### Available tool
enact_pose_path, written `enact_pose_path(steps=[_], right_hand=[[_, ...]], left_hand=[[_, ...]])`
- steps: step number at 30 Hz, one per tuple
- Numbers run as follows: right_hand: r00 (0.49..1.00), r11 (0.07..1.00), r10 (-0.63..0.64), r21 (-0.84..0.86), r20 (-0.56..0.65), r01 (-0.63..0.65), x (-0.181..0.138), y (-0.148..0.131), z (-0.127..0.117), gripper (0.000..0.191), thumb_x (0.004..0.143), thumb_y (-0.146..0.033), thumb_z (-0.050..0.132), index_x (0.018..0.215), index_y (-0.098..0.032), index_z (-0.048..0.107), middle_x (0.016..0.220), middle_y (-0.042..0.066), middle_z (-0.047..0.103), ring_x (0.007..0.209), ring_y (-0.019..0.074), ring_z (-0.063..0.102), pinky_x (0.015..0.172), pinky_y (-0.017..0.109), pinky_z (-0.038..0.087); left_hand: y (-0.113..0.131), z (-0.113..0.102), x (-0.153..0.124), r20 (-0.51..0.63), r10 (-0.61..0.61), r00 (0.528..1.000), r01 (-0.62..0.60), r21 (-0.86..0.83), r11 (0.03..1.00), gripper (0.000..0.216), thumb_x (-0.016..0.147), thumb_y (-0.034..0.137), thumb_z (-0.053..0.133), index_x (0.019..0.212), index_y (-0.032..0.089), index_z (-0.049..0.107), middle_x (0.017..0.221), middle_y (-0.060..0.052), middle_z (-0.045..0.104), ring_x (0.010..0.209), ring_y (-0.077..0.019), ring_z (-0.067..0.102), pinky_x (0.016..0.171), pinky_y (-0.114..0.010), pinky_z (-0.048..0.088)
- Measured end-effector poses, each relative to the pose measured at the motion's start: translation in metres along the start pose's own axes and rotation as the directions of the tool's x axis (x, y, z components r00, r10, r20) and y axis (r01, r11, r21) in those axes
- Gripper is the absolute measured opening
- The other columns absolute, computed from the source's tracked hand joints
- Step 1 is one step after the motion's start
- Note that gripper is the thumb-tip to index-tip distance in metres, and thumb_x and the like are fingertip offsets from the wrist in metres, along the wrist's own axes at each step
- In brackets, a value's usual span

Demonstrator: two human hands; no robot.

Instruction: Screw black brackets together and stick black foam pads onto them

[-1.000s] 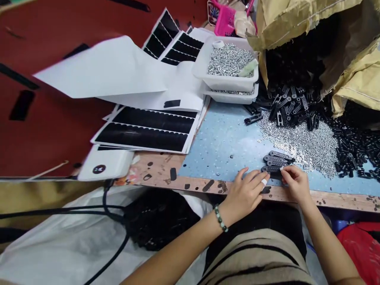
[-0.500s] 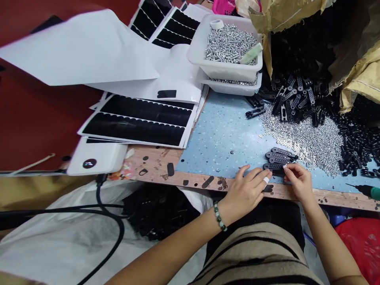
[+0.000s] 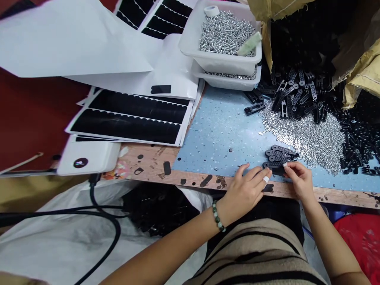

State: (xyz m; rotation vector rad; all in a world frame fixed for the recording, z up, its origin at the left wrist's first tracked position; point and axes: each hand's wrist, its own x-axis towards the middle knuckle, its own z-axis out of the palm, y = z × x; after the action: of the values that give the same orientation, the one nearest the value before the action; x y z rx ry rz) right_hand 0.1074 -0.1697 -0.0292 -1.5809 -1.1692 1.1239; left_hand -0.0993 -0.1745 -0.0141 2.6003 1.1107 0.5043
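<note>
The black slotted bars [image 3: 277, 158] lie in a row just beyond my hands, long axes running left-right, my right hand [image 3: 299, 180] pinching the nearest bar's end, my left hand [image 3: 246, 190] flat, fingertips at it.

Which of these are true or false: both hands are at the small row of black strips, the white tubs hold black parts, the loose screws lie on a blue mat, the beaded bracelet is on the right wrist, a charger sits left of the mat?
1. Both the left hand and the right hand are at the row of black strips. True.
2. The white tubs hold black parts. False: they hold silver screws.
3. The loose screws lie on the blue mat. True.
4. The beaded bracelet is on the right wrist. False: it is on the left.
5. A white charger sits left of the mat. True.
</note>
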Motion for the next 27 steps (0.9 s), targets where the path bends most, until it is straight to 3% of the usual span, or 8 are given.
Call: enact_pose_path(steps=[14, 18, 22, 25, 27], right_hand=[[0.993, 0.966, -0.113, -0.233, 0.013, 0.113, -0.002, -0.006, -0.002, 0.018, 0.082, -0.037, 0.06, 0.08, -0.021, 0.066, 0.072, 0.003, 0.059, 0.065, 0.0154, 0.057, 0.055, 0.028, 0.048], [0.98, 0.905, -0.193, -0.379, 0.04, 0.194, -0.002, -0.011, 0.0, 0.017, 0.084, -0.036, 0.056, 0.08, -0.021, 0.063, 0.07, 0.002, 0.059, 0.062, 0.015, 0.055, 0.057, 0.028, 0.047], [0.98, 0.819, -0.201, -0.546, 0.012, 0.175, -0.002, -0.011, -0.003, 0.018, 0.085, -0.039, 0.056, 0.087, -0.021, 0.054, 0.069, 0.0, 0.056, 0.059, 0.0148, 0.052, 0.058, 0.028, 0.045], [0.963, 0.725, -0.27, -0.657, 0.007, 0.208, -0.005, -0.015, -0.007, 0.027, 0.083, -0.043, 0.059, 0.097, -0.021, 0.052, 0.081, 0.003, 0.057, 0.069, 0.0183, 0.054, 0.061, 0.031, 0.046], [0.927, 0.707, -0.369, -0.625, 0.074, 0.331, -0.009, -0.022, -0.007, 0.032, 0.082, -0.041, 0.062, 0.105, -0.021, 0.051, 0.093, 0.008, 0.058, 0.082, 0.0214, 0.056, 0.067, 0.034, 0.048]], left_hand=[[0.003, 0.002, 0.004, -0.02, -0.035, 0.999, 0.034, -0.033, 0.999, 0.043, 0.087, 0.024, 0.054, 0.13, 0.019, 0.052, 0.126, -0.007, 0.061, 0.112, -0.0236, 0.053, 0.104, -0.047, 0.028], [0.006, 0.002, 0.007, 0.001, -0.042, 0.999, 0.042, -0.028, 0.999, 0.045, 0.086, 0.024, 0.057, 0.13, 0.017, 0.052, 0.124, -0.008, 0.062, 0.111, -0.0247, 0.053, 0.104, -0.048, 0.028], [0.006, 0.0, 0.01, 0.005, -0.053, 0.999, 0.054, -0.04, 0.998, 0.042, 0.085, 0.022, 0.058, 0.126, 0.018, 0.055, 0.121, -0.008, 0.062, 0.11, -0.0257, 0.053, 0.103, -0.05, 0.028], [0.005, -0.005, 0.013, 0.003, -0.082, 0.997, 0.082, -0.115, 0.99, 0.036, 0.088, 0.019, 0.049, 0.123, 0.018, 0.058, 0.122, -0.008, 0.061, 0.111, -0.0262, 0.051, 0.102, -0.051, 0.027], [0.004, -0.008, 0.016, 0.019, -0.091, 0.996, 0.093, -0.19, 0.977, 0.036, 0.088, 0.017, 0.044, 0.12, 0.018, 0.059, 0.124, -0.009, 0.059, 0.113, -0.0265, 0.049, 0.101, -0.05, 0.028]])
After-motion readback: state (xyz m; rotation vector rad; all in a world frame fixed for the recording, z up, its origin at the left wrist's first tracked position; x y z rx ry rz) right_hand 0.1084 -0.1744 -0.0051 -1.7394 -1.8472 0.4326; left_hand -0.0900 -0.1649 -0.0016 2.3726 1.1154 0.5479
